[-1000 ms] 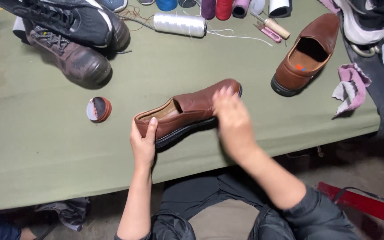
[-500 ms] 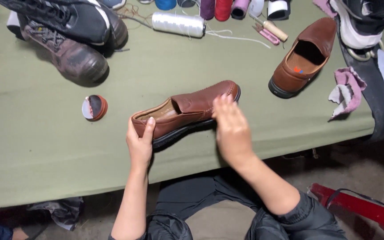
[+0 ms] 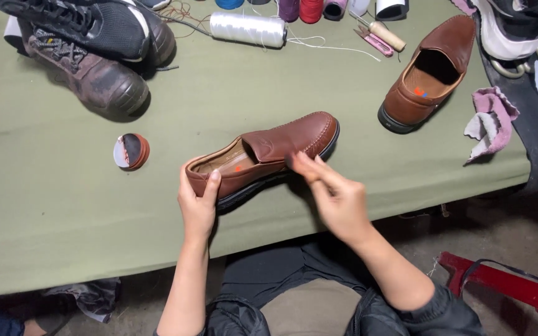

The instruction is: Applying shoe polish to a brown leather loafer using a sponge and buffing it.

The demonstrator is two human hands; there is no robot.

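Note:
A brown leather slip-on shoe (image 3: 281,146) lies on its side on the green cloth-covered table (image 3: 63,211), toe pointing far right. My left hand (image 3: 197,202) grips its heel, thumb over the rim. My right hand (image 3: 334,196) is at the shoe's near side, fingertips pressed together against the leather by the sole; whether they pinch anything is hidden. The matching brown shoe (image 3: 428,71) stands at the far right. A small round polish tin (image 3: 131,151) sits left of the held shoe.
A worn brown boot (image 3: 85,74) and a black sneaker (image 3: 94,25) lie at the far left. A white thread spool (image 3: 248,28), coloured spools (image 3: 300,9) and a small tool (image 3: 381,35) line the back. A pink rag (image 3: 490,121) lies right; a red bar (image 3: 505,286) below.
My right hand has slid from over the shoe's vamp down toward its near side. The left hand keeps hold of the heel; the shoe has barely shifted.

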